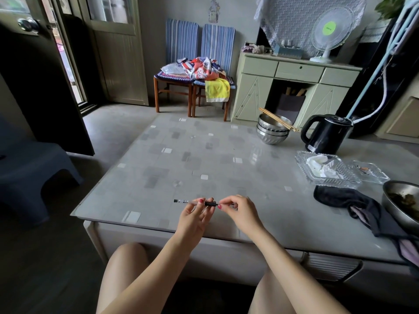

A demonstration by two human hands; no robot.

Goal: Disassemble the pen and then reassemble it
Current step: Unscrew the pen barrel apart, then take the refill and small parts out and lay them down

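A slim pen [184,201] with a clear barrel, a black end cap on the left and a black ribbed grip lies level just above the near part of the table [226,164]. My left hand [196,215] pinches the barrel from below, beside the grip. My right hand [239,211] pinches the pen's right end, at its tip. Whatever sits between the right fingers is hidden, so I cannot tell whether the tip piece is attached or loose.
On the right of the table lie a dark cloth [353,205], a glass tray [326,171] with tissue, a metal bowl [401,205], a black kettle [326,134] and stacked steel bowls [273,130]. A grey stool [34,168] stands left of the table.
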